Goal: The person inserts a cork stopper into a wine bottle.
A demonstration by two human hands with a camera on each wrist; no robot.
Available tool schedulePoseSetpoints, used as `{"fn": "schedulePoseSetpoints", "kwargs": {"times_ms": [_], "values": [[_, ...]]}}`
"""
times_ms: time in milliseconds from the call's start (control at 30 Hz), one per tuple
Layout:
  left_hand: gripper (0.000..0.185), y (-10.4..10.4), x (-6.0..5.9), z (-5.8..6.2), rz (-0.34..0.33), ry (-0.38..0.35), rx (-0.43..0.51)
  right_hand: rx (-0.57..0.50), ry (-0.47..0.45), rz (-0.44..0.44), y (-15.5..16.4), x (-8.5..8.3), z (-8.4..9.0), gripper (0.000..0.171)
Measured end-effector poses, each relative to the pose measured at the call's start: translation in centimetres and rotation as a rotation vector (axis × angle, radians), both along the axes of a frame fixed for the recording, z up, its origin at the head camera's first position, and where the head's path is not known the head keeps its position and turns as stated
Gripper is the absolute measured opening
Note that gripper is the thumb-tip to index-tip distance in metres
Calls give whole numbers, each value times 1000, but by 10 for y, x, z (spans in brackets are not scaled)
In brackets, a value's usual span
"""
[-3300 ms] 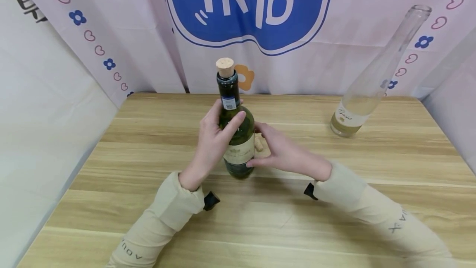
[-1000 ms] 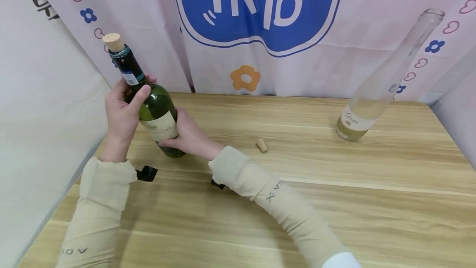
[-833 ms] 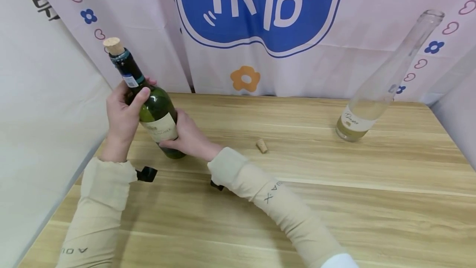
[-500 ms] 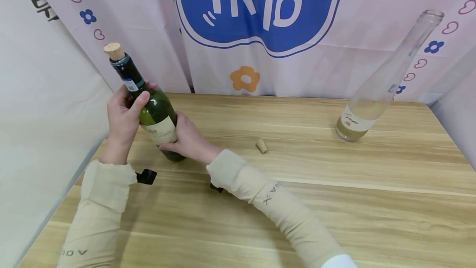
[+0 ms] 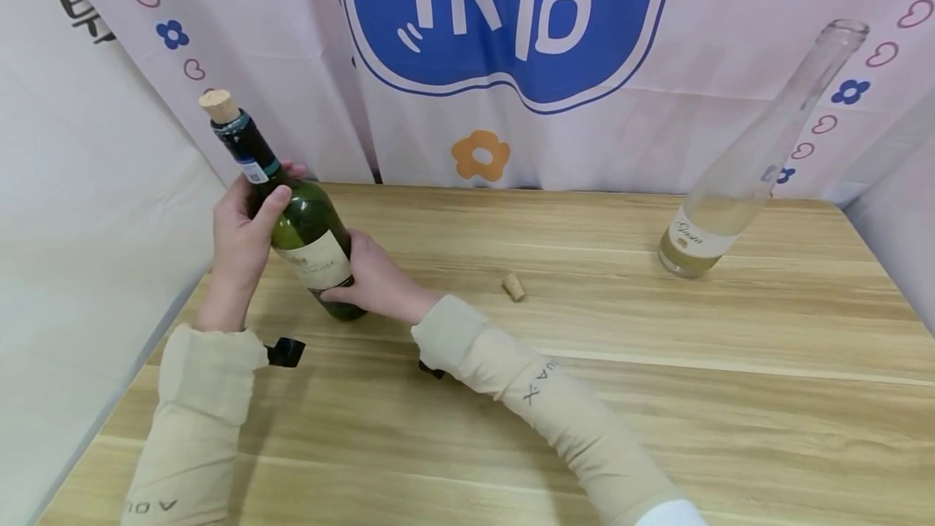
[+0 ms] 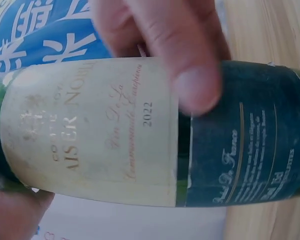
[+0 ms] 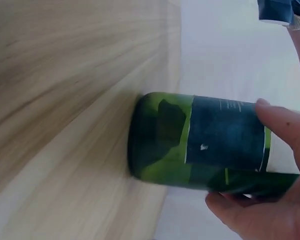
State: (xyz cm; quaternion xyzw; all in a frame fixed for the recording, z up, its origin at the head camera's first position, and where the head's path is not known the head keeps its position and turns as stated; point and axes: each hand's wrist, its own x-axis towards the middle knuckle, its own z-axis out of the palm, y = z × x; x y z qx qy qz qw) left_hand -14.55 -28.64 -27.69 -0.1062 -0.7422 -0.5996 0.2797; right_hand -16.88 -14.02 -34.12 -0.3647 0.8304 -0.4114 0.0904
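Observation:
A green wine bottle (image 5: 310, 222) is at the left of the table in the head view, a cork (image 5: 219, 105) sticking out of its mouth. My left hand (image 5: 244, 226) grips it around the shoulder, just below the dark neck. Lower down, my right hand (image 5: 383, 278) holds the body near the bottom of the label. The right wrist view shows the bottle's base (image 7: 145, 135) close to the wood; whether they touch I cannot tell. Printed label text (image 6: 95, 130) fills the left wrist view, with right-hand fingers (image 6: 197, 90) across it.
A smaller cork (image 5: 514, 287) lies on the wooden table (image 5: 584, 412), right of my right hand. Towards the back right stands a clear, uncorked bottle (image 5: 701, 226) with a white label. A printed cloth (image 5: 409, 136) hangs behind the table.
Over about three seconds the wine bottle has gone from the middle to the left, held in both hands. In the last second it has sunk slightly. The small cork now shows fully.

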Motion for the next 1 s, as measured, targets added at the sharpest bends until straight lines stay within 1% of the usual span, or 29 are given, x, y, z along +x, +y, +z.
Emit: {"fn": "schedulePoseSetpoints", "kwargs": {"times_ms": [67, 133, 167, 233, 300, 367, 400, 467, 533, 567, 633, 700, 733, 833, 933, 1000], "values": [[30, 3, 3, 1, 95, -37, -83, 64, -6, 20, 7, 0, -2, 77], [31, 8, 7, 2, 213, -64, -174, 136, -4, 40, 17, -1, -4, 77], [34, 11, 9, 2, 268, -61, -220, 173, -1, 53, 24, -1, -5, 76], [41, 18, 13, 2, 365, -22, -286, 236, 7, 75, 37, -1, -7, 74], [51, 27, 17, 1, 443, 71, -328, 284, 18, 95, 51, -1, -8, 71], [60, 37, 20, 0, 506, 210, -367, 317, 32, 117, 65, -1, -11, 68], [60, 43, 21, -1, 537, 278, -382, 327, 42, 124, 71, -1, -11, 68], [58, 53, 22, -2, 571, 413, -410, 345, 58, 133, 83, -2, -12, 65], [54, 64, 21, -5, 556, 531, -449, 354, 70, 136, 95, -2, -12, 63], [51, 69, 20, -7, 528, 574, -469, 360, 77, 132, 101, -2, -12, 62], [45, 78, 19, -12, 443, 629, -527, 367, 95, 123, 113, -3, -12, 60], [40, 85, 16, -17, 336, 643, -594, 383, 108, 109, 124, -3, -11, 58], [39, 88, 14, -20, 281, 634, -625, 391, 109, 102, 130, -2, -10, 58], [41, 98, 7, -28, 148, 568, -736, 404, 109, 90, 147, 0, -10, 55], [45, 109, 0, -37, 48, 481, -842, 410, 113, 89, 164, 2, -10, 55], [45, 116, -4, -45, -5, 422, -905, 411, 121, 90, 175, 4, -11, 54]]}}
